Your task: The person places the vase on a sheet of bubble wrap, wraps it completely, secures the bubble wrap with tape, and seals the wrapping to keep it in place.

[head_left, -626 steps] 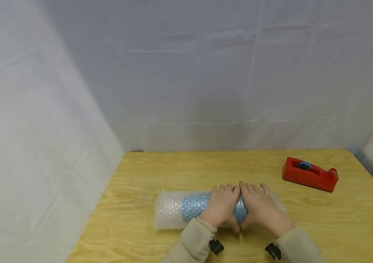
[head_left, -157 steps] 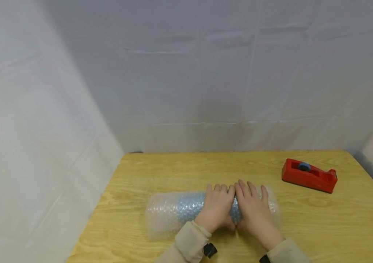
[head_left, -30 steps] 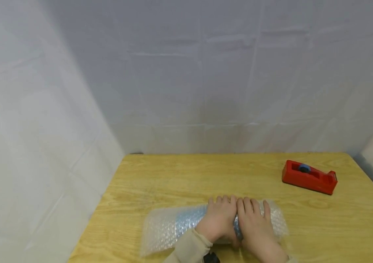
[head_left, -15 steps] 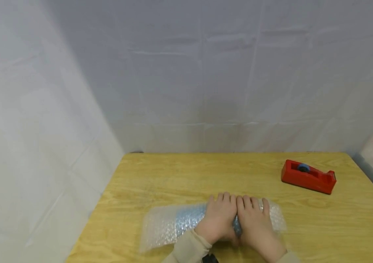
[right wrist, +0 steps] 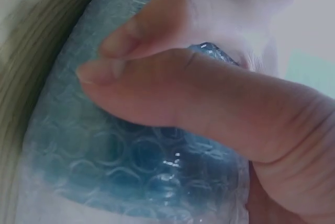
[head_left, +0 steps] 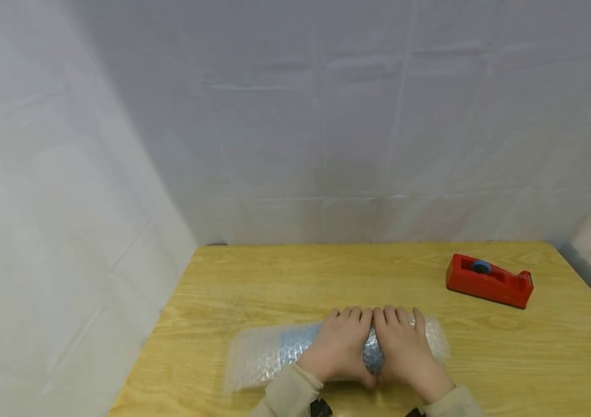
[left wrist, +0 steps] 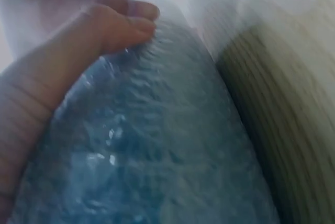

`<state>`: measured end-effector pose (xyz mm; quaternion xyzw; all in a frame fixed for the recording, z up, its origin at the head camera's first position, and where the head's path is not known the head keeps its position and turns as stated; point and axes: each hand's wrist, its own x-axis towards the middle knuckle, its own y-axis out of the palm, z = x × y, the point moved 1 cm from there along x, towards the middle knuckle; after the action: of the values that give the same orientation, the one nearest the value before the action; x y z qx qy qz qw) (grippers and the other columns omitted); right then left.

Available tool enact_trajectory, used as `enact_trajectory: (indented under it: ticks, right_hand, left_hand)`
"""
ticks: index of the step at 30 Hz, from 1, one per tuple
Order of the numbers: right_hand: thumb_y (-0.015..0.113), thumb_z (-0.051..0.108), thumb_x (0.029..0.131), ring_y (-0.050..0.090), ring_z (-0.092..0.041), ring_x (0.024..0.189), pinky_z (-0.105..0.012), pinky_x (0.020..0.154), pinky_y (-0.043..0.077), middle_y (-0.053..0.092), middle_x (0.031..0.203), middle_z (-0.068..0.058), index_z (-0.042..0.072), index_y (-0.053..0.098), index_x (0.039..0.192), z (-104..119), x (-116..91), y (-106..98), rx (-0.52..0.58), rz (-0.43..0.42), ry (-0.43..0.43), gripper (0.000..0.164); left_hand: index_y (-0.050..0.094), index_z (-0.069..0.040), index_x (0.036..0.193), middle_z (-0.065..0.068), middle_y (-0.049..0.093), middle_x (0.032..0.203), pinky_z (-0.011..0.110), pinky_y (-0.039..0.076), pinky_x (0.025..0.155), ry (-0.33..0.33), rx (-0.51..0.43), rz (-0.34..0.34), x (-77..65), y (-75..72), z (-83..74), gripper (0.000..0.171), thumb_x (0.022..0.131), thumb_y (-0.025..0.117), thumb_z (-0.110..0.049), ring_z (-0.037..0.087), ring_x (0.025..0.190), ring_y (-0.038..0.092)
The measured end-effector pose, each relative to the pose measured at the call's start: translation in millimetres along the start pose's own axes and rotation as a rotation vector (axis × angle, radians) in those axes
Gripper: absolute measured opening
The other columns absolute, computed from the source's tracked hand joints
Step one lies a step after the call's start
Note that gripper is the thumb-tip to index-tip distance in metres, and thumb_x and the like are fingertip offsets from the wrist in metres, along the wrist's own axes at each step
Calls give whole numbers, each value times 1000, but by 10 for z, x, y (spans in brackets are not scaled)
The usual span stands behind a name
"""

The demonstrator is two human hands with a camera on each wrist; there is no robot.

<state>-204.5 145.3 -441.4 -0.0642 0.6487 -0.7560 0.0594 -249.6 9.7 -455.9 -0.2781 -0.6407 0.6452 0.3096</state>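
Observation:
A long bundle of clear bubble wrap point(head_left: 253, 356) lies across the table's front, with something blue point(head_left: 295, 343) inside; what the blue thing is cannot be told. My left hand point(head_left: 341, 347) grips the bundle near its middle, fingers over the far side and thumb on the near side. Close beside it, my right hand point(head_left: 406, 354) holds the bundle the same way, right of the middle. In the right wrist view both thumb tips meet on the bubble wrap point(right wrist: 125, 156). The left wrist view shows the blue bundle point(left wrist: 146, 145) stretching under the thumbs.
A red tape dispenser point(head_left: 488, 282) with a blue-cored roll stands at the table's back right. The wooden table point(head_left: 295, 272) meets a pale sheet point(head_left: 285, 145) behind it, and another sheet point(head_left: 66, 231) hangs on the left.
Since the oldest frames, bundle and hands have come nearer to me, and the bundle's left end looks flatter. In the last second the hands shift only slightly and keep their grip.

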Motion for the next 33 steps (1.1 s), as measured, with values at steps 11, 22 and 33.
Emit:
enact_trajectory:
  ticks: [11, 22, 33]
  right_hand:
    - [100, 47, 38, 46, -42, 119, -74, 100, 23, 52, 125, -19, -1, 48, 135, -52, 92, -16, 31, 51, -7, 120]
    - [101, 39, 41, 47, -42, 117, -75, 101, 22, 53, 121, -16, 3, 53, 125, -89, 177, -30, 43, 113, -23, 103]
    - [102, 35, 40, 48, -43, 115, -75, 101, 22, 54, 116, -17, 2, 53, 122, -79, 173, -89, 60, 118, -30, 101]
  left_hand:
    - [38, -10, 150, 3, 53, 140, 40, 47, 98, 53, 34, -45, -20, 17, 88, 119, 63, 62, -89, 20, 122, 54]
    - [30, -13, 155, 11, 45, 147, 50, 48, 98, 141, 208, -242, -295, 110, 213, 100, 85, 38, -84, 31, 127, 51]
    - [5, -28, 161, 6, 14, 164, 59, 36, 106, 259, -105, -94, -489, 61, 430, 55, 110, 24, -36, 37, 141, 32]
